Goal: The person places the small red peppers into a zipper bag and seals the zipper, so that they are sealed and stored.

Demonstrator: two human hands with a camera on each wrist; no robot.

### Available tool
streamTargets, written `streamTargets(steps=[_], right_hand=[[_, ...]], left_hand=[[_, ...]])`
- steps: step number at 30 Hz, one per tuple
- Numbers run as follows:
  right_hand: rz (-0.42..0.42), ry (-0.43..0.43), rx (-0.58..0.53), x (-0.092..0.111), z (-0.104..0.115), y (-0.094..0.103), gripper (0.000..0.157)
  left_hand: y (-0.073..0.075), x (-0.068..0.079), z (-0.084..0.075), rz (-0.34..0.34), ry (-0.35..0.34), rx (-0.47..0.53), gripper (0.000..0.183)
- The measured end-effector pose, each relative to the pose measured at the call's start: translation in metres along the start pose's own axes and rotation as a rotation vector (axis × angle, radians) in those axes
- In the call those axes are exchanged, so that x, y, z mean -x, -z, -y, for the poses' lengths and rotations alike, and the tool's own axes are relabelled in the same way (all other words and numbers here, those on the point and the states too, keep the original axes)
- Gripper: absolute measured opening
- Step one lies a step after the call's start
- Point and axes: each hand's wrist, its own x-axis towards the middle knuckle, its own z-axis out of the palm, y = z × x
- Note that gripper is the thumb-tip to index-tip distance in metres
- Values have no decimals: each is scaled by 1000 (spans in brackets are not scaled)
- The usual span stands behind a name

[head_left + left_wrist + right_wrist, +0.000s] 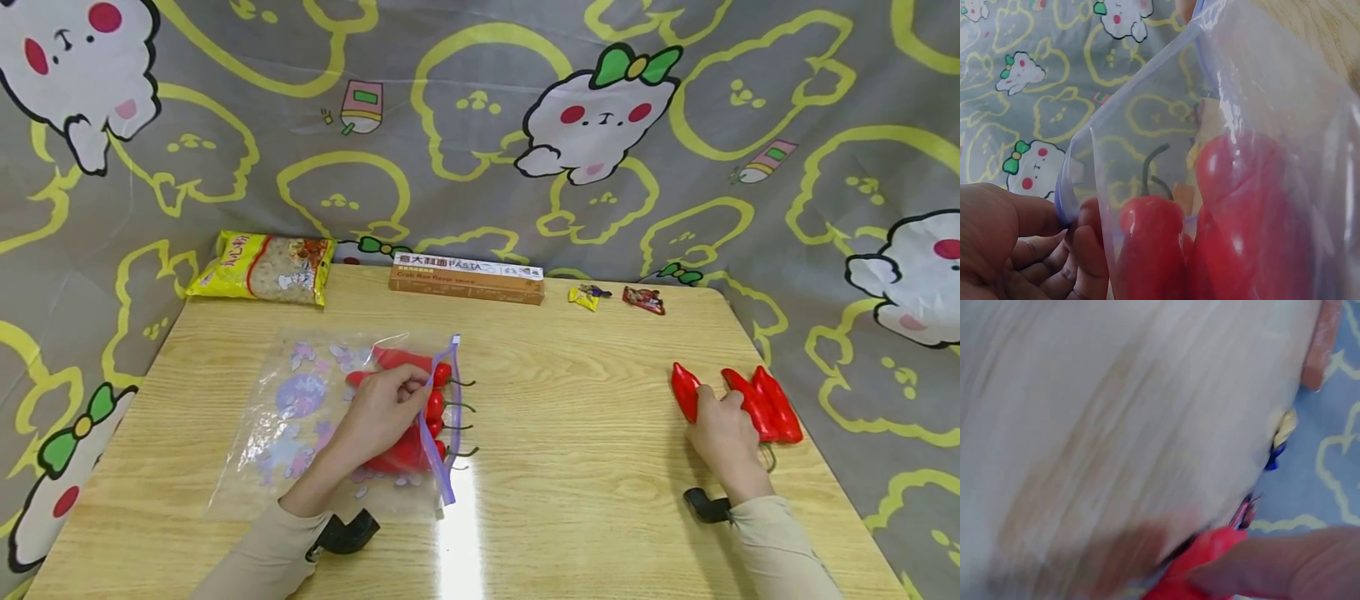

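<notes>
left hand (386, 408) pinches zip bag (251, 429) at its lip. right hand (723, 433) clamped on red pepper (684, 392), right side of bench (585, 467). pepper probably light, firm, slick; take mid-body. bag looks limp.

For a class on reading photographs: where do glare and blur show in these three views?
Head: mostly sharp, with a bright glare strip on the table at the bottom edge; left wrist: shiny highlights on the clear bag, whose film veils the red peppers; right wrist: wood grain smeared, the right hand and its red pepper soft-edged.
</notes>
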Motion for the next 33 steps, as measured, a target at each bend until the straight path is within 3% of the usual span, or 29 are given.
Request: streamTargets(steps=[4, 7, 11, 14, 17, 22, 33], right_hand=[[-40, 83, -95, 0, 21, 9, 43], [-54, 182, -211, 3, 48, 18, 42], [-60, 379, -360, 12, 88, 30, 34], [-34, 539, -458, 24, 117, 35, 30], [13, 647, -545, 34, 144, 37, 28], [50, 717, -616, 47, 180, 28, 29], [0, 808, -706, 56, 228, -3, 28]], left_hand=[[0, -1, -1, 31, 27, 23, 18], [1, -2, -3, 50, 52, 50, 20], [1, -3, -5, 46, 65, 83, 20], [1, -3, -6, 49, 71, 105, 19], [1, -3, -6, 55, 71, 118, 19], [1, -3, -7, 60, 67, 126, 19], [0, -1, -5, 72, 75, 149, 21]])
